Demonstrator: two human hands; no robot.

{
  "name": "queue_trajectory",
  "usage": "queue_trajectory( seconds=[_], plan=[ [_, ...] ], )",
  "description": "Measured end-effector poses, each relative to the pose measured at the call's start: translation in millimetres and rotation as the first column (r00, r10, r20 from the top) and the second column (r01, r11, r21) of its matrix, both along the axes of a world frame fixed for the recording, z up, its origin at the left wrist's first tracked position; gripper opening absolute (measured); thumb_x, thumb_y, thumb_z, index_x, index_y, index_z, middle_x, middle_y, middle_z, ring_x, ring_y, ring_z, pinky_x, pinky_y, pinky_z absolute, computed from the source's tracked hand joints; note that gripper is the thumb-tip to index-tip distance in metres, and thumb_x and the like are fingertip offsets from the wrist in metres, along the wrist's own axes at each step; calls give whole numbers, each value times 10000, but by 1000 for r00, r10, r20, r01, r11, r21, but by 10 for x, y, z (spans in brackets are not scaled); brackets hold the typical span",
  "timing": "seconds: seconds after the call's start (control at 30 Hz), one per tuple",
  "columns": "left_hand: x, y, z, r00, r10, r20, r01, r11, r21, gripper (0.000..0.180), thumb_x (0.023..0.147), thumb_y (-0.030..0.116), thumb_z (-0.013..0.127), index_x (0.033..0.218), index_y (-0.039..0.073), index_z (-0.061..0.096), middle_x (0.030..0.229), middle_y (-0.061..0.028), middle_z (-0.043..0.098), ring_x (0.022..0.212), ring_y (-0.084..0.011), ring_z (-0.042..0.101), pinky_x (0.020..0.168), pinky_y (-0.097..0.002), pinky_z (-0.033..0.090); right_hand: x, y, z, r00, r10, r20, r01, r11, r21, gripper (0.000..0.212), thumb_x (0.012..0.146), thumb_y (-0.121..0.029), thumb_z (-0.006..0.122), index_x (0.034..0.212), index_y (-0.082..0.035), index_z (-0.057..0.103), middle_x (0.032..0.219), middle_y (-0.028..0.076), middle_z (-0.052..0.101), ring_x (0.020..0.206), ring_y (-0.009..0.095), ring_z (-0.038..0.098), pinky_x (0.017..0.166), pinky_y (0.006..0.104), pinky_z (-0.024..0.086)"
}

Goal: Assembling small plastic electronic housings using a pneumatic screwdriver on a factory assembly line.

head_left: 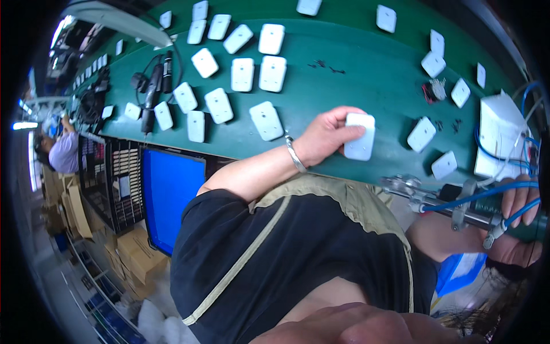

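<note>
Fingers [348, 134] of the left hand [325, 136] pinch a smooth, round-cornered white casing [360, 147]; grip of the right hand [518, 206] unclear.

Left: blue bin [175, 198], black rack [114, 198] just left of it. Brown cardboard boxes [140, 252] also left, below the rack. Far left: co-worker [64, 152], pale shirt. Near right: blue container [463, 272], partly hidden.
</note>
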State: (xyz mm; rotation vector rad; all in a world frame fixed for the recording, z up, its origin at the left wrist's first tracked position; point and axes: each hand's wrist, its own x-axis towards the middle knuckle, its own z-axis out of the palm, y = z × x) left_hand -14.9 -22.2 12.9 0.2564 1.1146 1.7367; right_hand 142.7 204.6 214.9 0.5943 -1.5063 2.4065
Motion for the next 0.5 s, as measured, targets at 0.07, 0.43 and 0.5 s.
queue_trajectory(
  seconds=[0.07, 0.43, 0.5],
  plan=[
    [-107, -41, 158, 999, -3, -54, 5, 1000, 27, 310, 817, 108, 584, 1116, 78, 506, 981, -9, 573, 849, -89, 555, 723, -249, 472, -71, -379, -167, 832, -554, -38, 535, 818, -212, 442, 812, -344, 574, 1077, -16, 441, 853, 135, 539, 702, 227, 533, 665, 339, 462],
    [-3438, -196, 23, 362, -309, -879, -566, 677, -471, 441, 737, 341, 648, 1120, 136, 569, 1002, -92, 604, 933, -192, 568, 812, -293, 446, -154, -158, -265, 827, -562, -30, 558, 825, -85, 583, 742, -324, 650, 1138, -78, 300, 806, 54, 451, 714, 137, 455, 705, 251, 378],
    [-3541, -105, -55, 422, -396, -816, -530, 622, -576, 468, 724, 364, 652, 1133, 153, 566, 1114, -113, 567, 1012, -227, 545, 892, -308, 401, -186, -141, -259, 836, -548, -34, 544, 835, -82, 574, 739, -318, 653, 1129, -78, 307, 801, 53, 455, 714, 140, 454, 684, 244, 374]
  ],
)
